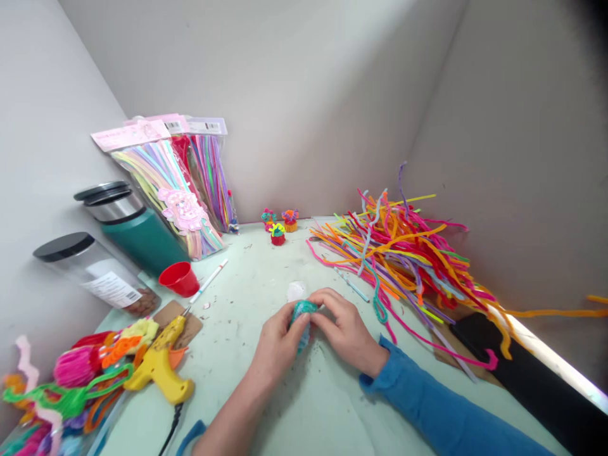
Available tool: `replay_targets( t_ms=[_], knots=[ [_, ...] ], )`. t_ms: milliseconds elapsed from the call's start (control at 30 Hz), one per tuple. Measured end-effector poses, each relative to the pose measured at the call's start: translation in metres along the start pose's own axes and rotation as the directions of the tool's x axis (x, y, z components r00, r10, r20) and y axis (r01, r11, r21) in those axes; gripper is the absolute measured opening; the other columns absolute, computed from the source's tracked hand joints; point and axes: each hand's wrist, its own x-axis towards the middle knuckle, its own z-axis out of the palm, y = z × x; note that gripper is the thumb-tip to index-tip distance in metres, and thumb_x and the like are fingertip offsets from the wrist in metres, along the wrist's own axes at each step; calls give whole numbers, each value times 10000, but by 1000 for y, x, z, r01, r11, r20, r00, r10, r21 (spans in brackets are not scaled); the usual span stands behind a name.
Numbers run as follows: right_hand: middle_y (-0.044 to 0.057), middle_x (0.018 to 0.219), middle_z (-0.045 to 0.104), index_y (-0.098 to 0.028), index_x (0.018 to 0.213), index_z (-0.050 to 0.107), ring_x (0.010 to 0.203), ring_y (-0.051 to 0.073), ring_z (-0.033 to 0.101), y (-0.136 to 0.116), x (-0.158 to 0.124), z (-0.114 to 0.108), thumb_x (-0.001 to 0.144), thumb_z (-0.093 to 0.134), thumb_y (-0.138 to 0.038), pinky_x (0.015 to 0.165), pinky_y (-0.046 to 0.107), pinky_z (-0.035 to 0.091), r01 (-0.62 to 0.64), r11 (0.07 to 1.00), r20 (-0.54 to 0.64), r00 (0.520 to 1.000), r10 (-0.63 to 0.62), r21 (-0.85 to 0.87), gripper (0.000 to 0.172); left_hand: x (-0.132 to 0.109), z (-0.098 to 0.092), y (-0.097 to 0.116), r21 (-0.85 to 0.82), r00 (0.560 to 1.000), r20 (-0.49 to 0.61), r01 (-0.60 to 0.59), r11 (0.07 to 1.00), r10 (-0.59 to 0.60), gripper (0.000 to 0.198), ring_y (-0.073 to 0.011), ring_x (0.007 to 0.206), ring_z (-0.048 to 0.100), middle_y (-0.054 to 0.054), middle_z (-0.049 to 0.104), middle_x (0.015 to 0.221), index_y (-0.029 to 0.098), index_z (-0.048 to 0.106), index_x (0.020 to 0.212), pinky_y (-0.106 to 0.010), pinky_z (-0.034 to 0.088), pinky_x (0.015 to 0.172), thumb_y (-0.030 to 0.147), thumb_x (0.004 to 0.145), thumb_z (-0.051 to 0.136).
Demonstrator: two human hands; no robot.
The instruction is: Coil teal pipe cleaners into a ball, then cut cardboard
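Note:
Between my two hands, just above the middle of the table, is a small teal fuzzy piece [303, 309] that looks like coiled pipe cleaner. My left hand [284, 335] grips it from the left, thumb on the near side. From the right, my right hand [339, 326] pinches its upper edge with thumb and forefinger. My fingers cover much of its shape. Right behind it lies a whitish round scrap [297, 291] on the table. Farther back stand several small finished pipe-cleaner figures, among them a red one with a yellow top [278, 235].
A big heap of loose pipe cleaners [403, 253] spreads on the right. At left lie a yellow glue gun [164, 364], a red cup [179, 278], a white pen [209, 280], a teal bottle [142, 231], a clear jar [95, 272], packaged pipe cleaners [161, 183] and coloured fuzzy pieces [71, 380].

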Motion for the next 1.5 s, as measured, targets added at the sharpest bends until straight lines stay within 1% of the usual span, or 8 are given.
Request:
replay_targets(
  t_ms=[100, 200, 367, 667, 900, 1133, 1333, 1500],
  knots=[
    [46, 882, 587, -189, 884, 571, 853, 182, 536, -1, 0, 0, 804, 540, -119, 791, 327, 417, -24, 1000, -23, 999, 24, 0, 110, 0, 0, 1, 0, 997, 57, -46, 999, 46, 330, -184, 790, 568, -68, 645, 889, 127, 600, 1028, -274, 453, 710, 280, 736, 598],
    [40, 855, 583, -183, 856, 568, 824, 178, 537, -2, 1, 1, 791, 557, -115, 779, 324, 414, -49, 999, -43, 998, 49, -6, 95, 1, 2, -1, -113, 997, 81, 22, 993, -13, 324, -193, 791, 589, -72, 642, 870, 121, 586, 1030, -287, 479, 700, 247, 732, 591],
    [35, 848, 568, -186, 820, 555, 829, 180, 528, 0, -2, 5, 793, 558, -120, 773, 319, 406, -52, 998, -86, 995, 48, -36, 72, -1, 9, -3, -219, 994, 58, 106, 970, -96, 274, -202, 777, 595, -70, 624, 797, 105, 590, 971, -315, 509, 668, 275, 757, 566],
    [26, 824, 545, -191, 803, 551, 792, 167, 517, 1, -2, 7, 806, 539, -136, 740, 303, 416, -53, 999, -138, 989, 52, 0, 57, -4, 8, 6, -355, 991, 107, 118, 928, -85, 319, -151, 718, 549, -66, 609, 769, 90, 629, 966, -280, 498, 655, 340, 774, 580],
    [24, 848, 539, -189, 840, 563, 810, 155, 528, -3, 0, 0, 812, 525, -128, 747, 288, 436, -43, 990, -75, 996, 54, 137, 77, -3, 5, 9, -290, 992, 102, 95, 952, -69, 378, -186, 741, 589, -103, 640, 851, 89, 606, 1075, -289, 497, 607, 311, 772, 570],
    [20, 845, 536, -184, 854, 564, 811, 154, 524, -2, 2, 0, 799, 540, -114, 757, 291, 424, -53, 987, -65, 996, 63, 150, 93, -1, 4, 5, -166, 998, 44, 48, 985, -42, 420, -166, 622, 584, -76, 633, 713, 68, 567, 1113, -273, 479, 543, 351, 807, 512],
    [5, 799, 524, -184, 801, 544, 768, 144, 519, -3, 0, 3, 785, 551, -103, 723, 274, 419, -61, 992, -116, 991, 73, 107, 83, -4, 7, 0, -124, 997, 33, 67, 990, -63, 412, -143, 503, 568, -58, 633, 638, 91, 592, 1059, -268, 477, 504, 406, 810, 498],
    [17, 798, 535, -186, 785, 542, 741, 152, 514, -3, -2, 8, 787, 553, -117, 691, 283, 416, -59, 998, -161, 985, 56, -12, 70, -5, 12, 1, -204, 997, 31, 81, 976, -76, 392, -164, 627, 604, -63, 639, 735, 106, 595, 1032, -283, 522, 564, 407, 790, 526]
  ],
)
